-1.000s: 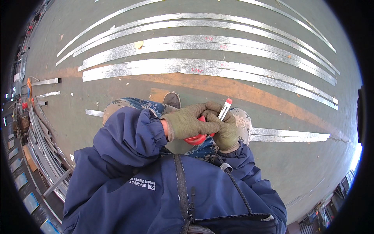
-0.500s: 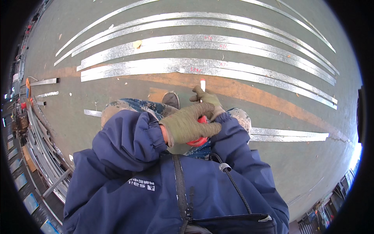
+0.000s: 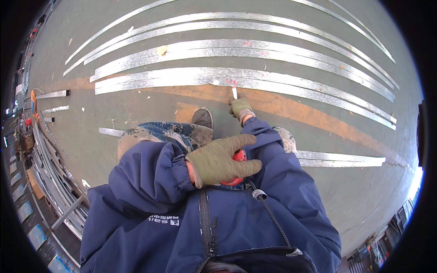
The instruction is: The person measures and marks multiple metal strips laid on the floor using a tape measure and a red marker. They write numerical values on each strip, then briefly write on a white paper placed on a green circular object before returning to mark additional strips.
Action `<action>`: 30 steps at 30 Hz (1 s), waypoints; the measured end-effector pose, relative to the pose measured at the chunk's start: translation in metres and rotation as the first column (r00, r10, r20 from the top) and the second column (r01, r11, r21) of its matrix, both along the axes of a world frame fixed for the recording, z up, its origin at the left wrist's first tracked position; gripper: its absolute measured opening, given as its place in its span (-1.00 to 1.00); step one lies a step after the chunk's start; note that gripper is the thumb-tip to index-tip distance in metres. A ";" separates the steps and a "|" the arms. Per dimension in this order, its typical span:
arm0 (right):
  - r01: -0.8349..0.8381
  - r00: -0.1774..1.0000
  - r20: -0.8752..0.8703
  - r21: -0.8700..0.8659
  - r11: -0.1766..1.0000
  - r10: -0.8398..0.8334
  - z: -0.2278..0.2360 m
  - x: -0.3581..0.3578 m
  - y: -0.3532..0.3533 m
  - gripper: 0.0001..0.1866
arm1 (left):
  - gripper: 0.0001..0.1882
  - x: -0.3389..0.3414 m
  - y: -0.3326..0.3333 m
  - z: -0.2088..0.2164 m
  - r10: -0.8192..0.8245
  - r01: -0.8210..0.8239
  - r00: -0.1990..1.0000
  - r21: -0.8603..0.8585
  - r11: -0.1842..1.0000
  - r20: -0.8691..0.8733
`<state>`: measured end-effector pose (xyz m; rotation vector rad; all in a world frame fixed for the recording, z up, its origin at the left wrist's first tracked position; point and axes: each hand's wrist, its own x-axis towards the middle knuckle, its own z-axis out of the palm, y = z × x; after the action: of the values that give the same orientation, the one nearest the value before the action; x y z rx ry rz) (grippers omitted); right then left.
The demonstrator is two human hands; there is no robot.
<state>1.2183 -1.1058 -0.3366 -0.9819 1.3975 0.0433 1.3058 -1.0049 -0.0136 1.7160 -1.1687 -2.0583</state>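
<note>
My right hand, in an olive knit glove, is closed round a slim white marker with a red end. The marker's far end reaches the near edge of a pair of shiny metal strips on the floor, just below red handwriting on the metal. Close to my body, my left hand, gloved the same way, grips a red rounded object. Its thumb and fingers lie around that object and hide most of it, so its kind does not show.
More long metal strips lie in curved-looking rows beyond. Shorter strips are beside my right knee. My left shoe rests on the green floor near an orange band. Bundled metal lengths stand at the left.
My right hand has moved forward from beside the left one, bringing the marker to the strip's near edge. The left hand stays by my body with the red object, its fingers now spread a little wider.
</note>
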 end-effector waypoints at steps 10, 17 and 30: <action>-0.097 0.987 -0.135 -0.098 0.990 0.083 -0.035 0.004 -0.011 -0.61 | -0.15 0.003 0.003 0.006 0.002 -0.002 1.000 -0.021 1.000 -0.001; -0.113 0.980 -0.178 -0.108 0.988 0.093 -0.049 0.003 -0.017 -0.63 | -0.18 0.003 0.003 0.007 -0.018 0.018 1.000 -0.023 1.000 0.019; -0.066 0.990 -0.135 -0.113 0.991 0.050 -0.068 0.000 -0.013 -0.69 | -0.17 0.002 0.006 0.004 0.003 -0.003 1.000 -0.021 1.000 -0.008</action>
<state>1.2181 -1.1185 -0.4043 -1.1347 1.5058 0.0714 1.3080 -0.9988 -0.0092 1.6968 -1.1809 -2.0418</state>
